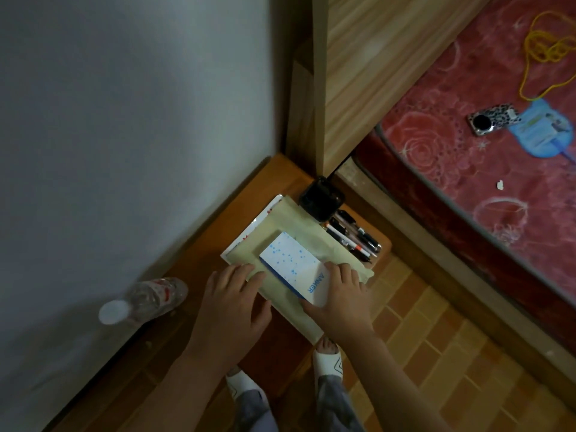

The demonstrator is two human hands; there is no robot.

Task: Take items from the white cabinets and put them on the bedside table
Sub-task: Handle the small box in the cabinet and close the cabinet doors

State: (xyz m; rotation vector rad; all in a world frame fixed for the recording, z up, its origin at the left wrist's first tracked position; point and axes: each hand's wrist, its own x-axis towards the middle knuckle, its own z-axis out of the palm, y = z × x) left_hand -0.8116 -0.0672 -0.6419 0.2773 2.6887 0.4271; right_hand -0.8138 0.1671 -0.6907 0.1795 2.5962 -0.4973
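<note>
- Nearest: slippers on the tiled floor, toes tucked under the overhanging corner of the envelope; a knee or foot lifting there could likely tip the whole stack
- Left hand laid flat and spread, fingertips pressing the near-left edge of the envelope, gripping nothing; easing off too soon may let the paper slide on the smooth wood
- Right hand curled over the near end of the white box, thumb on its near side, holding it down on the envelope; letting go before the box sits flat risks a skid toward the floor
- Box already on the bedside table, resting on the envelope, which lies on a white booklet; loose layers, so a nudge likely shifts all three
- Off to the left, plastic bottle upright near the wall; a left elbow swinging out could knock it over
- Beyond the box, pens lying just beside the envelope's far-right edge; pushing the stack forward may roll them off
- Farthest on the table, black charger with its cable running up by the bed frame; crowding it might strain the plug
</note>
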